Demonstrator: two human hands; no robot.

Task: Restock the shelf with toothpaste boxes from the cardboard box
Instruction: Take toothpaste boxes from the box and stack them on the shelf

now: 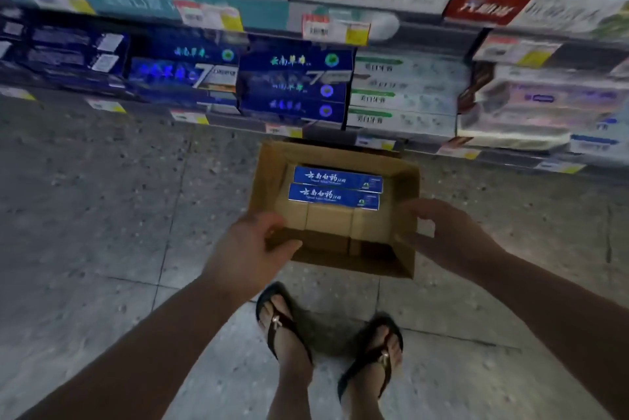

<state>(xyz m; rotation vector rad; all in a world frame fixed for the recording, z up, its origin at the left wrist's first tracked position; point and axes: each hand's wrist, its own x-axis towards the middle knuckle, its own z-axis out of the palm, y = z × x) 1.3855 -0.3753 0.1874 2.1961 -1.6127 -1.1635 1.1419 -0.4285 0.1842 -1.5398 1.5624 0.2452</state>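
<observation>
An open cardboard box is in the middle of the view, in front of the lowest shelf. Two blue toothpaste boxes lie side by side at its far end, on top of plain brown inner cartons. My left hand grips the box's near-left rim, thumb over the edge. My right hand holds the right wall from outside. Matching dark blue toothpaste boxes are stacked on the shelf just beyond.
White and green toothpaste boxes fill the shelf to the right, more dark blue stock to the left. Price tags line the shelf edges. My feet in sandals stand on speckled grey floor tiles.
</observation>
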